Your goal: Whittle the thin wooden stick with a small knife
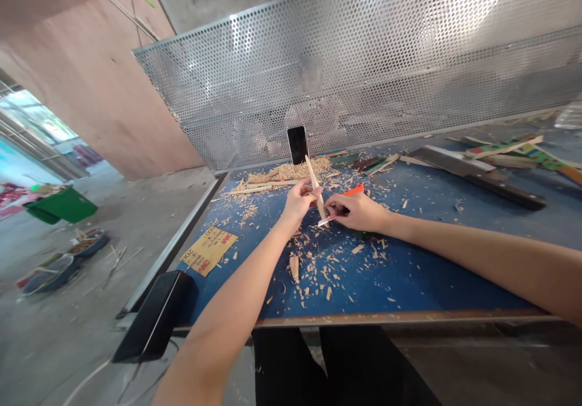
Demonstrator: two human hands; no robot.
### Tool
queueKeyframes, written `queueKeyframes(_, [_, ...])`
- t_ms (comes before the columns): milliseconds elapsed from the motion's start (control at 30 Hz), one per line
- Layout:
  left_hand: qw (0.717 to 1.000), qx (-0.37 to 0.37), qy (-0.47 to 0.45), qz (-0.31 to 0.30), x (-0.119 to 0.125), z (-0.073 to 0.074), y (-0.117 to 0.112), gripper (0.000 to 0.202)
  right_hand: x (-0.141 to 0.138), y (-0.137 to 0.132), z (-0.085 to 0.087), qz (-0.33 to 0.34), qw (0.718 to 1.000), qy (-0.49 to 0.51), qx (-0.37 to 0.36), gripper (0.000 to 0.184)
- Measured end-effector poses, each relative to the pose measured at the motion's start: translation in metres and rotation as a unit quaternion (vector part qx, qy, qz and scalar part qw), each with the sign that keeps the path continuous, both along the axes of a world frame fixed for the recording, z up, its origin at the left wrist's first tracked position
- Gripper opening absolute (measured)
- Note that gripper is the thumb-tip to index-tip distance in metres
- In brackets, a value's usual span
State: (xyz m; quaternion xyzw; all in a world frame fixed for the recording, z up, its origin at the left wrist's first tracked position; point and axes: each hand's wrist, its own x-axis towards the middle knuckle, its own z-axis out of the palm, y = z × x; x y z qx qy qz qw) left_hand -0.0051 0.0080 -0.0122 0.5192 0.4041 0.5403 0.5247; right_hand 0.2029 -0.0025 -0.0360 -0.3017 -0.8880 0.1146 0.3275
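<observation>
My left hand (300,200) is closed around a thin wooden stick (313,179) that tilts up and away over the blue table (409,272). My right hand (359,212) is closed on a small knife with an orange handle (353,191); its blade (325,221) rests against the stick's lower end. Wood shavings (318,266) lie scattered under and in front of both hands.
A phone (297,144) stands upright against the perforated metal screen (364,73), behind a pile of shavings (291,171). Wood strips and a dark bar (477,173) lie at the right. A cardboard tag (209,249) and a black box (157,321) sit at the left edge.
</observation>
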Motion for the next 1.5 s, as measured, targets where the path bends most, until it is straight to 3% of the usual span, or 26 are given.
queueKeyframes(333, [0.999, -0.036, 0.014, 0.007, -0.002, 0.001, -0.001, 0.024, -0.001, 0.003, 0.000, -0.018, 1.000, -0.009, 0.012, 0.016])
queueKeyframes(500, [0.998, -0.069, -0.001, 0.009, -0.006, 0.003, 0.001, 0.019, -0.007, 0.000, 0.005, -0.090, 0.995, -0.026, -0.019, 0.036])
queueKeyframes(600, [0.998, -0.058, 0.007, 0.025, -0.011, 0.005, 0.004, 0.020, -0.008, -0.002, 0.009, -0.095, 0.994, -0.027, -0.038, 0.046])
queueKeyframes(800, [0.998, -0.043, -0.007, 0.037, -0.023, 0.007, 0.011, 0.025, -0.006, 0.003, 0.008, -0.080, 0.995, -0.058, -0.022, 0.035])
queueKeyframes(967, [0.998, -0.058, -0.003, 0.001, -0.030, 0.006, 0.013, 0.032, -0.006, 0.005, 0.006, -0.091, 0.993, -0.064, -0.031, 0.029])
queueKeyframes(1200, [0.998, -0.061, 0.018, 0.010, -0.031, -0.001, 0.018, 0.036, -0.007, 0.002, 0.009, -0.068, 0.994, -0.084, -0.031, 0.028])
queueKeyframes(1500, [0.998, -0.051, 0.022, -0.031, -0.033, -0.003, 0.019, 0.041, -0.005, 0.003, 0.004, -0.027, 0.998, -0.049, -0.007, 0.029])
